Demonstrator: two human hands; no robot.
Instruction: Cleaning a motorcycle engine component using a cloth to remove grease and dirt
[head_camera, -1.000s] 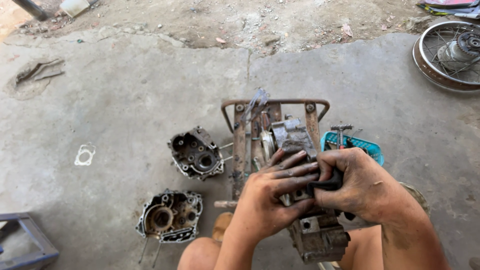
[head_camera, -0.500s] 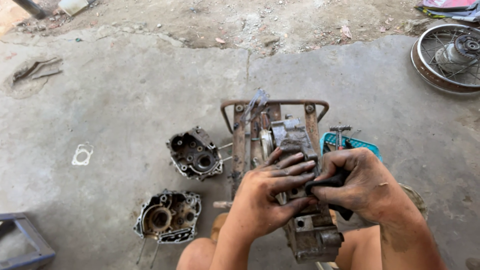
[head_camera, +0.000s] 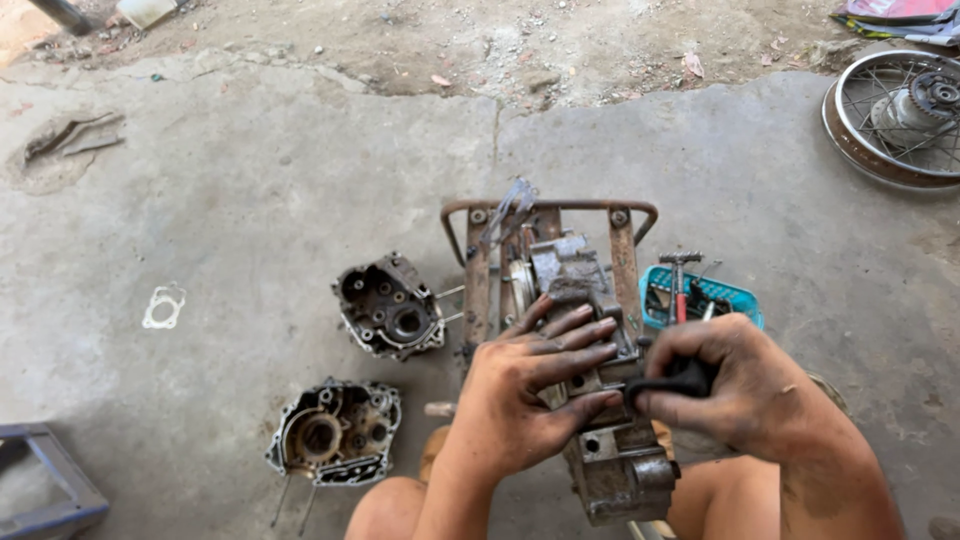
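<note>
A greasy metal engine block rests on a rusty metal stand on the concrete floor. My left hand lies flat on the block with fingers spread, pressing on its top. To its right, my right hand is closed around the black handle of a tool whose tip points into the block under my left fingers. The tool's working end is hidden by my hands.
Two engine case halves lie to the left, one beside the stand and one nearer me. A blue basket of tools sits right of the stand. A spoked wheel lies top right, a gasket at left, a blue stool bottom left.
Both hands stay on the engine block. My right hand with the black handle has shifted very slightly; the view has moved a little.
</note>
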